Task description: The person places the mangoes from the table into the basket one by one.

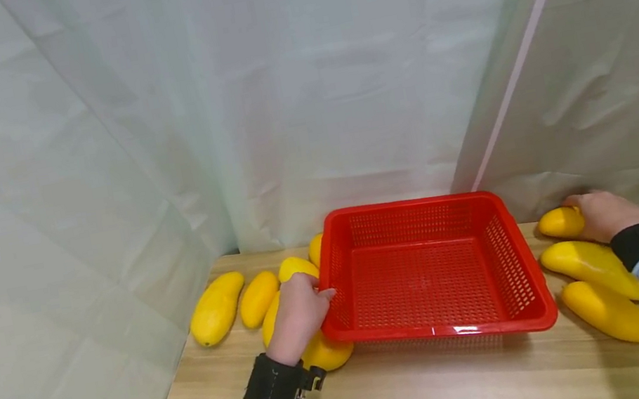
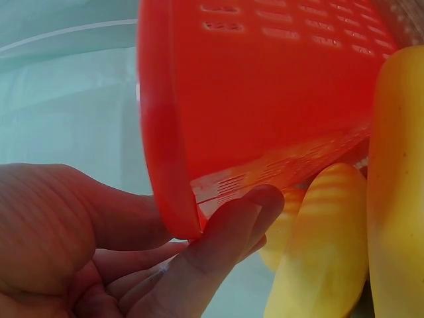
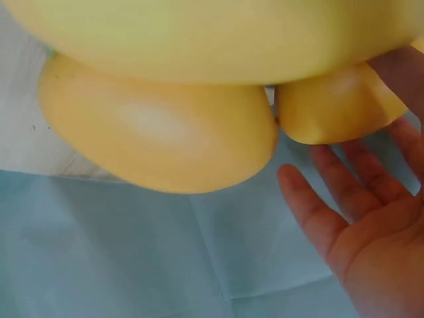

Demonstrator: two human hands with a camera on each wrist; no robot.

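A red plastic basket (image 1: 440,337) stands empty in the middle of the wooden table. My left hand (image 1: 298,314) lies over yellow mangoes (image 1: 324,355) at the basket's left side. In the left wrist view its palm (image 2: 59,232) is empty, and a fingertip (image 2: 255,202) touches the basket's outer wall (image 2: 265,99) just under the rim. My right hand (image 1: 601,214) rests against a small mango (image 1: 561,222) at the far right. The right wrist view shows that hand (image 3: 358,225) with straight fingers beside this mango (image 3: 338,106), not wrapped round it.
More mangoes (image 1: 217,309) lie in a row left of the basket, and two long mangoes (image 1: 590,262) lie to its right. Pale fabric walls (image 1: 94,161) close in the table at the back and on both sides. Bare wood (image 1: 423,388) runs along the front.
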